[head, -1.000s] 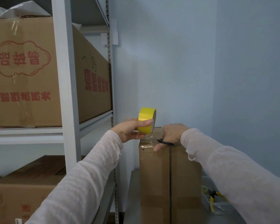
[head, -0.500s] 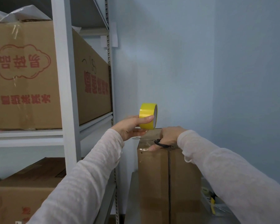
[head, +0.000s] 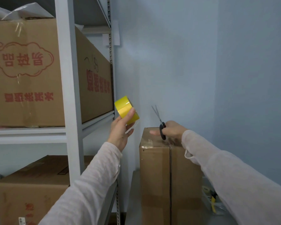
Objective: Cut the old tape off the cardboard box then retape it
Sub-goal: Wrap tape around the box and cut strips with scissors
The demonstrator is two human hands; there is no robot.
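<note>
The cardboard box (head: 154,168) was stood upright, with wrinkled clear tape along its top edge. Up and left of the box, the yellow tape roll (head: 126,109) was gripped by the curled fingers of the left hand (head: 120,129). Just above the box top, the scissors (head: 161,125) were held in the right hand (head: 172,131), blades upward and slightly parted, forefinger outstretched. The hand might be nicked, or wrinkled tape left poorly bonded.
</note>
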